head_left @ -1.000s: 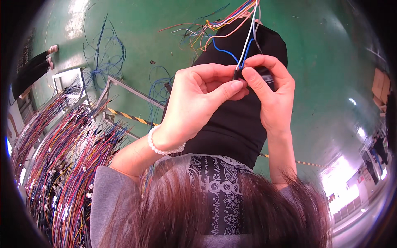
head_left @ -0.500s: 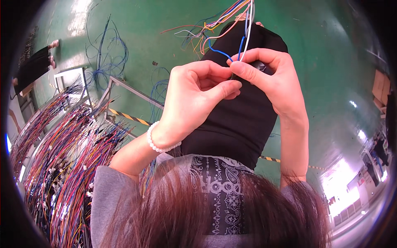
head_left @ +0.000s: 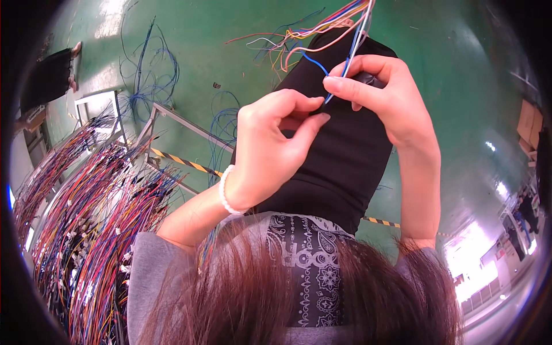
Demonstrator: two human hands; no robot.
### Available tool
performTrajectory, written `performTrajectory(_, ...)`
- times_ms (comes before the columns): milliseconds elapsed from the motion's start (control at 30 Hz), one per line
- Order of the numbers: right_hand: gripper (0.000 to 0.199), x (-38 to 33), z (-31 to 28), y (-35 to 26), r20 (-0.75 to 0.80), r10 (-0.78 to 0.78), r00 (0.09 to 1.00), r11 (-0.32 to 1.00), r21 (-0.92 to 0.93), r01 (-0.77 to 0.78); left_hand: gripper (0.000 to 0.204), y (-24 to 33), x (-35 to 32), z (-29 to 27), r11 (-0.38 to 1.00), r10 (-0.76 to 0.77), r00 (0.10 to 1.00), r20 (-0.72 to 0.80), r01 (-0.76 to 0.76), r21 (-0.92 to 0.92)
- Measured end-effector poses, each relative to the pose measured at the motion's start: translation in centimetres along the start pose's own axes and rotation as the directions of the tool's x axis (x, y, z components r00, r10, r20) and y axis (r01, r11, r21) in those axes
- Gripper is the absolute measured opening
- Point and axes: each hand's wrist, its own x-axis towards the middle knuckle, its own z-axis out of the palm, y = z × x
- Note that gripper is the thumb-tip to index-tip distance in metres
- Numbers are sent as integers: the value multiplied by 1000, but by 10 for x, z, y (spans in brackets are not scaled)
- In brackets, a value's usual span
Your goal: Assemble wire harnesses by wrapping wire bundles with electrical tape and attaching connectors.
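My right hand [head_left: 382, 95] pinches a blue wire [head_left: 314, 61] between thumb and fingers, with a white wire [head_left: 357, 37] running through the same grip. The short blue and white ends stick out below that thumb toward my left hand [head_left: 276, 135]. Thumb and forefinger of my left hand are nearly together at those ends; a small dark piece seems to be between them, hard to make out against the black trousers [head_left: 328, 167]. Above my hands the wires join a loose bundle of colored wires [head_left: 339, 17] in pink, yellow, red and white.
Large heaps of colored wires [head_left: 86, 230] lie at left on a rack with a metal frame [head_left: 184, 126]. Loose blue wires [head_left: 141, 86] trail on the green floor [head_left: 230, 34]. Another person's dark clothing [head_left: 49, 80] shows at far left. Cardboard boxes [head_left: 528, 123] stand at far right.
My right hand has moved slightly right and up the wires, apart from my left hand. The short wire ends now show between the hands, and the bundle has shifted right.
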Motion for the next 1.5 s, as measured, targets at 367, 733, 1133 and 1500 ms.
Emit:
performTrajectory(367, 29, 5, 1, 4, 324, 74, 943, 939, 295, -175, 12, 19, -3, -28, 725, -302, 874, 381, 470, -503)
performTrajectory(733, 26, -6, 15, -3, 316, -31, 948, 904, 413, -108, 11, 32, -9, -38, 857, -203, 913, 354, 340, -387)
performTrajectory(1133, 15, -23, 18, 4, -34, -178, 983, 897, 404, 177, 14, 35, 18, -43, 935, -157, 844, 514, 294, -197)
performTrajectory(1500, 15, -23, 26, 7, -120, -181, 976, 905, 369, 214, 33, 45, 21, -26, 986, -85, 880, 467, 141, -86)
